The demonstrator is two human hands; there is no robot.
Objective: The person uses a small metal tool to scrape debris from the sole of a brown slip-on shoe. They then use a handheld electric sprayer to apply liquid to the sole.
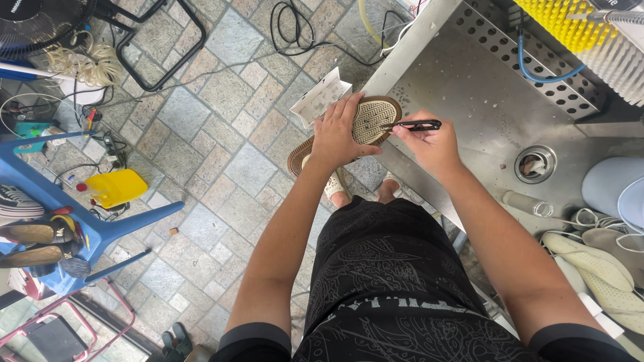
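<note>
Gripping shoe (362, 124) left hand (335, 137); right hand (433, 144) pinching black tool (412, 125).

Brown shoe (365, 124), zigzag sole up, w/ black pick (414, 125) at heel.

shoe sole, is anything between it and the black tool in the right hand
Nothing visible. The left hand holds the shoe sole-up at the steel sink's edge, gripping beside the heel, not over it. The right hand holds the black tool, whose tip already reaches the zigzag tread.
</note>
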